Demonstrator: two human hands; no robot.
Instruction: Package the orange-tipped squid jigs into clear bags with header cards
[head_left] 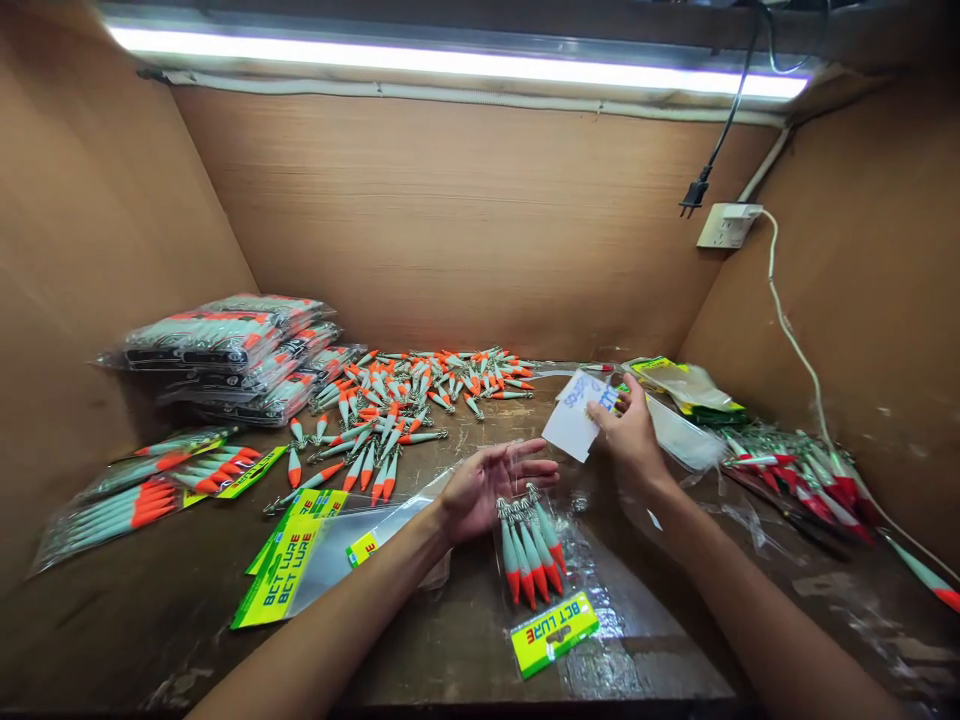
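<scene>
My right hand point(636, 432) pinches white paper slips point(574, 418) with blue handwriting, held above the table. Palm up, my left hand point(491, 485) has its fingers stretched out and apart beside the hook end of a clear plastic bag. Inside that bag lie several pale lures point(531, 555) with orange tips, hooks towards the far side. The bag's yellow and green header point(555, 632) reads BCT LURE and faces the near edge. Whether the left fingers touch the bag film, I cannot tell.
Loose lures point(420, 390) are heaped at the back. Packed bags point(225, 345) are stacked at left, with filled packs point(135, 508) nearer. Flat header bags point(289, 560) lie beside my left forearm. Red-tipped lures point(810, 480) sit at right, under a white cord point(787, 320).
</scene>
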